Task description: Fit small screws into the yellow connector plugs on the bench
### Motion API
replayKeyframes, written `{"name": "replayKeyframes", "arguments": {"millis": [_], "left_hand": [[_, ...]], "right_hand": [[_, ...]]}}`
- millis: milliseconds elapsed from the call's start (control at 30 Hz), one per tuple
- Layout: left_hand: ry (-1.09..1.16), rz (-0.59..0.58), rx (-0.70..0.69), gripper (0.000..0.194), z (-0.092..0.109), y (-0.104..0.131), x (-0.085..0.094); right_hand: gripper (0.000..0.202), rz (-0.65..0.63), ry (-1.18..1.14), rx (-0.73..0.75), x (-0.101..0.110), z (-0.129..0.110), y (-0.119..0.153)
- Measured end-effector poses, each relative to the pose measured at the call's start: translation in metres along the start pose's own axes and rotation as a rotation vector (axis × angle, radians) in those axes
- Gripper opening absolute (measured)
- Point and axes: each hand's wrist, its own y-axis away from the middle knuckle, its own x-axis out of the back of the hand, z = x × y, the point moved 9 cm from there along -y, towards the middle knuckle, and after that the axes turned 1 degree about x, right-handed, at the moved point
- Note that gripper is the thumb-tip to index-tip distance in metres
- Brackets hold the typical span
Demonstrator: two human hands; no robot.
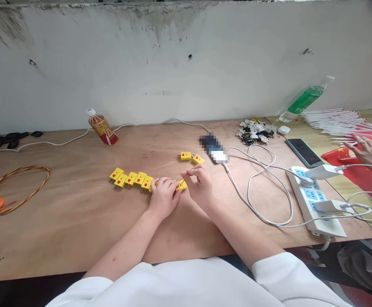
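Observation:
A staggered row of several yellow two-pin plugs (130, 179), each with a red dot, lies on the wooden table. My left hand (165, 195) rests over the right end of the row, its fingers curled and hiding some plugs. Its thumb and index finger close on the yellow plug (181, 186) at that end. Just to the right, my right hand (201, 185) is raised slightly with thumb and index finger pinched together. Whatever is in that pinch is too small to make out. Beyond it lie two more yellow plugs (185, 156), apart from the row.
A phone (218, 155) on a white cable lies behind my right hand. To the right are a power strip (317, 204), another phone (304, 152) and another person's hand (367, 151) over red flags. A drink bottle (103, 129) and coiled wire (26, 167) are at left.

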Motion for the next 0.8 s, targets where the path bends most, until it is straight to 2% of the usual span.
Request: {"name": "replayKeyframes", "arguments": {"millis": [67, 167, 233, 367, 400, 467, 567, 633, 733, 800], "left_hand": [[0.001, 0.001, 0.003, 0.013, -0.001, 0.0, 0.0], [0.004, 0.004, 0.02, 0.016, -0.002, 0.001, -0.001], [0.007, 0.005, 0.034, 0.018, -0.003, 0.001, -0.001], [0.006, 0.005, 0.049, 0.018, -0.002, -0.001, 0.0], [0.006, 0.005, 0.049, 0.018, -0.002, -0.001, 0.001], [0.009, -0.004, 0.047, 0.018, -0.002, -0.001, 0.001], [0.015, -0.02, 0.055, 0.018, -0.003, -0.001, -0.001], [0.015, -0.014, 0.066, 0.019, -0.004, -0.001, -0.001], [0.018, -0.006, 0.069, 0.019, -0.004, -0.001, -0.001], [0.024, -0.013, 0.068, 0.019, -0.004, -0.001, -0.002]], "right_hand": [[0.011, 0.035, 0.01, 0.013, 0.002, 0.0, 0.0], [0.019, -0.116, -0.124, -0.007, -0.012, 0.002, 0.0], [0.017, -0.158, -0.154, -0.046, -0.015, 0.006, 0.0], [0.009, 0.017, 0.019, 0.004, 0.002, 0.002, -0.003], [0.008, 0.024, 0.029, 0.027, 0.003, 0.0, -0.003], [0.012, -0.064, -0.032, 0.042, -0.004, -0.004, -0.003], [0.019, -0.221, -0.134, -0.021, -0.017, -0.002, 0.0], [0.014, -0.154, -0.06, -0.043, -0.012, 0.002, 0.0], [0.009, 0.009, 0.104, 0.029, 0.004, -0.003, -0.001], [0.01, -0.029, 0.098, 0.073, 0.001, -0.007, -0.003]]}}
